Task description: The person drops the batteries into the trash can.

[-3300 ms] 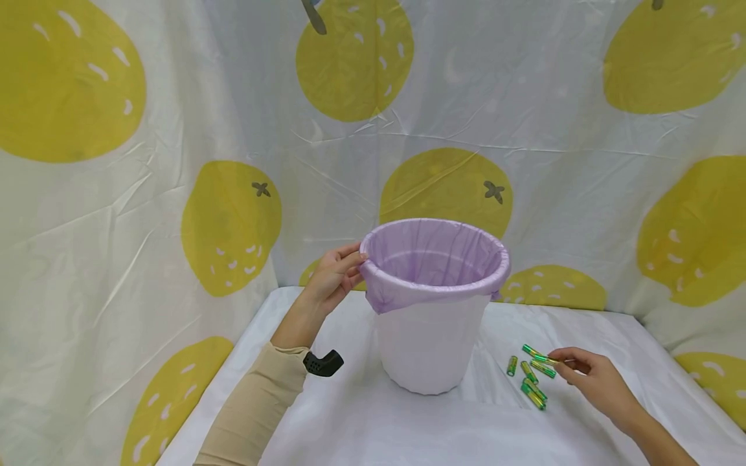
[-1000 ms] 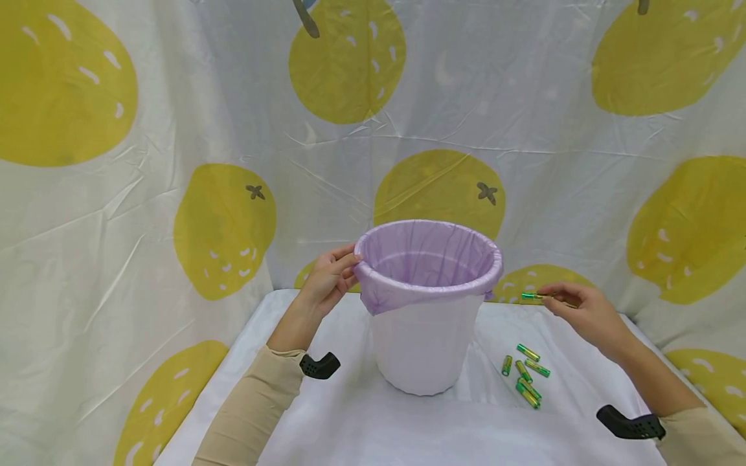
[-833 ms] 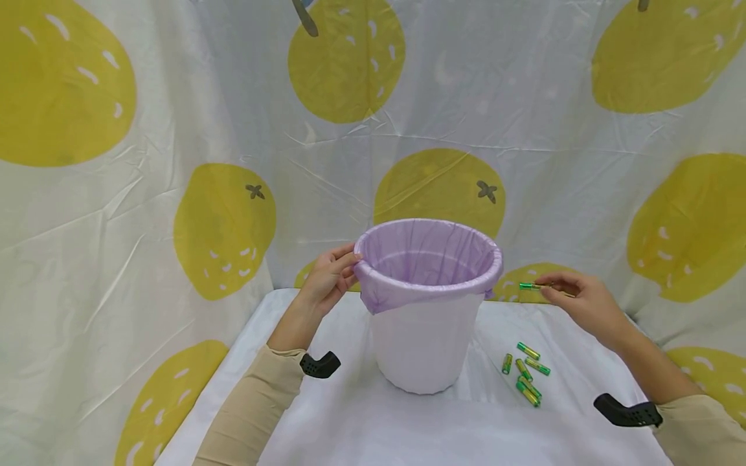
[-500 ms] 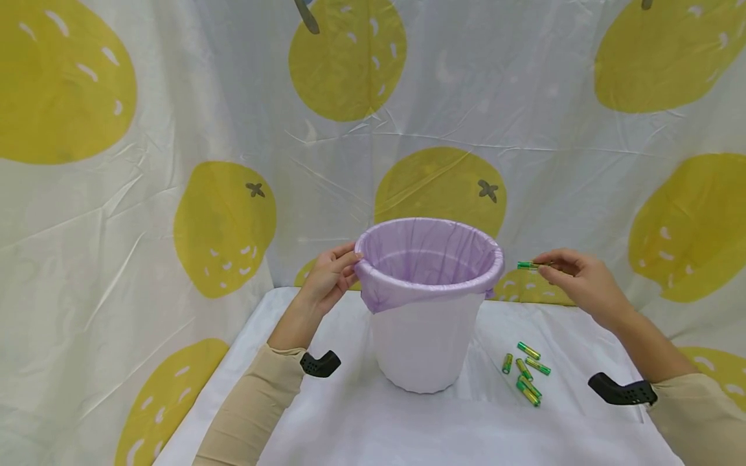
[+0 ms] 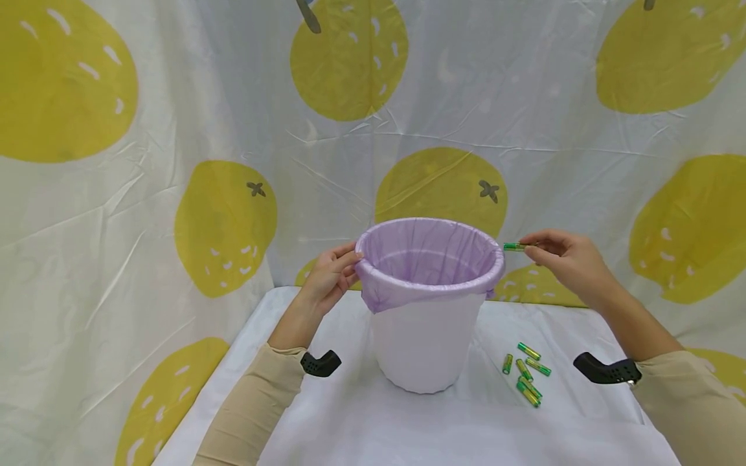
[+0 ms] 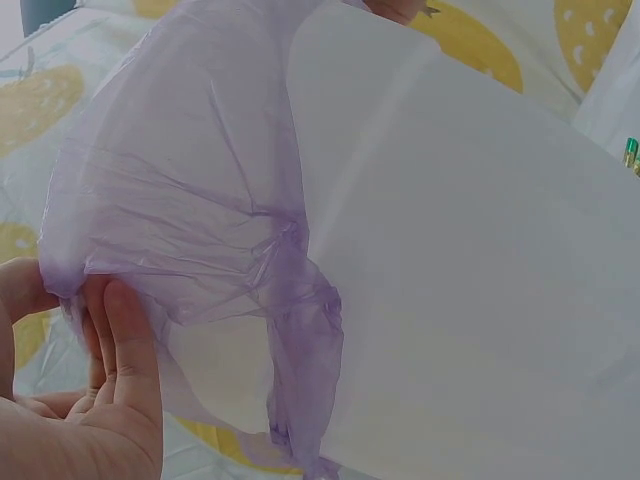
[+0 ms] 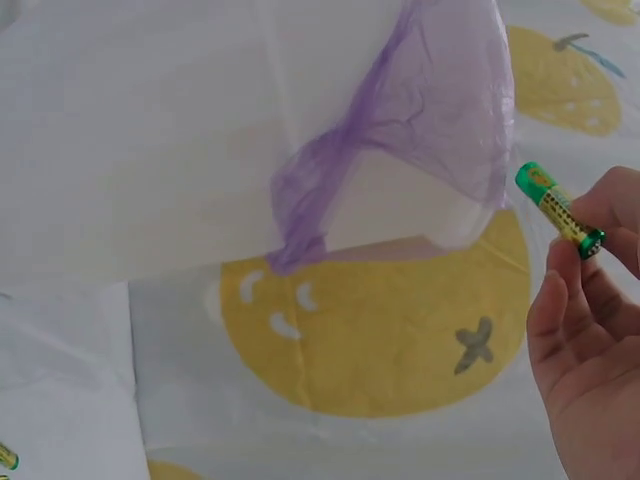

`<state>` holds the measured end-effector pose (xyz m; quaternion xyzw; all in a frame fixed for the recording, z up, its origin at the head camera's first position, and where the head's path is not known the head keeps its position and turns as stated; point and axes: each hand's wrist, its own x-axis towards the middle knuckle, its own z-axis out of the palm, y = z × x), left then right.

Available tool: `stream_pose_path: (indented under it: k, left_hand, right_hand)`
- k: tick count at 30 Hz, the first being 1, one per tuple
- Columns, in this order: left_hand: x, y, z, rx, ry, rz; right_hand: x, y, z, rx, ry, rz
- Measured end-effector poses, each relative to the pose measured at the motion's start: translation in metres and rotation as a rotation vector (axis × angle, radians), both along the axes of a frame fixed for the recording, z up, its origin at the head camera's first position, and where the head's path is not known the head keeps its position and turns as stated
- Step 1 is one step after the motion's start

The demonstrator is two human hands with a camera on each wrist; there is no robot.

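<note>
The right hand [image 5: 568, 259] pinches a green-and-gold battery [image 5: 513, 246] between thumb and fingers [image 7: 590, 212], holding it level with, and just outside, the right rim of the white bin [image 5: 428, 336]. The left hand [image 5: 331, 278] has its fingers curled onto the opposite rim, gripping the purple liner [image 5: 428, 259] where it folds over the edge.

The main risk, as I judge it, is a miss: the battery sits beside the rim rather than over the opening, so letting go here would send it down the outside wall onto the tabletop [image 5: 361, 421], where it could roll (it is a smooth cylinder). It is pinched at one end only, so it could also tip out early. The liner is thin and only loosely draped; a pull from the left hand could drag it off the rim.

5 more batteries [image 5: 527, 375] lie in a loose cluster on the tabletop to the right of the bin.

The battery's wrapper carries small print, but it is too small to read in any view; no brand can be made out.
</note>
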<state>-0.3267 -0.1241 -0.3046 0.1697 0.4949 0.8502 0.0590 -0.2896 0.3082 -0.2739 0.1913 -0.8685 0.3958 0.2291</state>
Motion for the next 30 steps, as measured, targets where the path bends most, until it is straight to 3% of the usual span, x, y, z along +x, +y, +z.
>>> stream_pose_path:
  k: [15, 30]
  left_hand:
    - [-0.003, 0.001, 0.0, 0.01, -0.01, -0.001]
    - [-0.002, -0.001, 0.001, 0.015, -0.001, 0.004]
  right_hand:
    - [-0.011, -0.045, 0.03, 0.027, -0.037, 0.055]
    - [-0.041, -0.1, 0.058, 0.114, 0.037, 0.203]
